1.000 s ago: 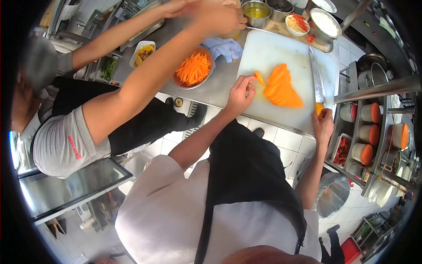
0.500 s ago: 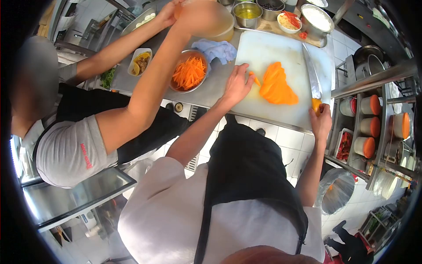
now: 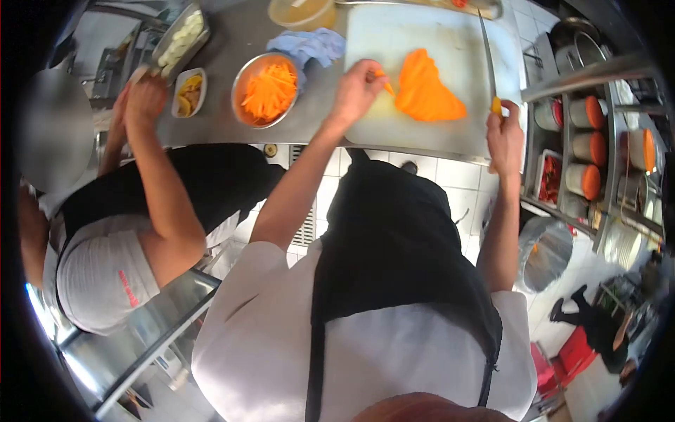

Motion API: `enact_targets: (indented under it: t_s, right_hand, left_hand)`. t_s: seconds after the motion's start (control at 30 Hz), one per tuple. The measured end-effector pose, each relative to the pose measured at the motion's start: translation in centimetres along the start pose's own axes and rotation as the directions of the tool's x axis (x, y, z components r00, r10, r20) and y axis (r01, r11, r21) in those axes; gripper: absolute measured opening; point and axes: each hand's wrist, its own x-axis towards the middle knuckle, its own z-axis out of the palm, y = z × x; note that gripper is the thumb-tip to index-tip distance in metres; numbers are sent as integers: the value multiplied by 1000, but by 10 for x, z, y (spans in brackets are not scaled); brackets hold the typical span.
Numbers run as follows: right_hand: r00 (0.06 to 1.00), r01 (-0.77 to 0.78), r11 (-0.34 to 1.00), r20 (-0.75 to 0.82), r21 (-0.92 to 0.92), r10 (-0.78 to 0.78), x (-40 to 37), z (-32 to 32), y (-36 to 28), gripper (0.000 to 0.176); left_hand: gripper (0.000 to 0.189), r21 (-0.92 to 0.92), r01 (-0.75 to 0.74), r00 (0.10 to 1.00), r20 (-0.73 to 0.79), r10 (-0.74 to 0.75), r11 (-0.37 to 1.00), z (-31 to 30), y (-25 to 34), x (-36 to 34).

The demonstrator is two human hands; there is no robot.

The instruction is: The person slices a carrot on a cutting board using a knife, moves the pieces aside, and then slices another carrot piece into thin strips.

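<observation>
My left hand is closed on a small orange carrot piece, pinched at the fingertips over the left part of the white cutting board. Fanned out beside it on the board lie thin carrot slices. My right hand grips the yellow handle of a kitchen knife at the board's right edge. The blade points away from me and shows nearly edge-on. Left of the board stands a metal bowl holding carrot strips.
A blue cloth and a plastic tub lie behind the bowl. A co-worker's hands are at the left, near a small white dish and a metal tray. A shelf with lidded containers stands at the right.
The view has shifted, so the board sits higher in it. The co-worker's hands have moved from the tub toward the left. The knife blade has turned from its flat side to nearly edge-on.
</observation>
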Motion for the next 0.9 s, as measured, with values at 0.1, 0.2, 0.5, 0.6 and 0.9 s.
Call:
enact_targets:
  t_s: [0.1,0.2,0.5,0.6,0.9]
  right_hand:
    - [999,46,994,-21,96,-44,-23,3,-40,45]
    - [994,80,979,54,188,-91,-37,10,-67,49]
    - [943,169,950,237,264,-234,-68,38,-112,68]
    - [933,173,949,265,264,-244,-68,42,-117,69]
    - [909,267,931,257,248,-329,-70,64,-113,71]
  left_hand:
    - [22,3,-7,1000,-12,7,1000,-2,-2,-5]
    - [21,34,-2,999,-39,3,999,0,-4,-7]
    - [17,10,-77,995,-68,78,997,0,-2,-5]
    - [19,-2,-85,995,-57,85,996,-2,0,-5]
    - [18,20,-144,986,-78,145,989,-2,-3,-1]
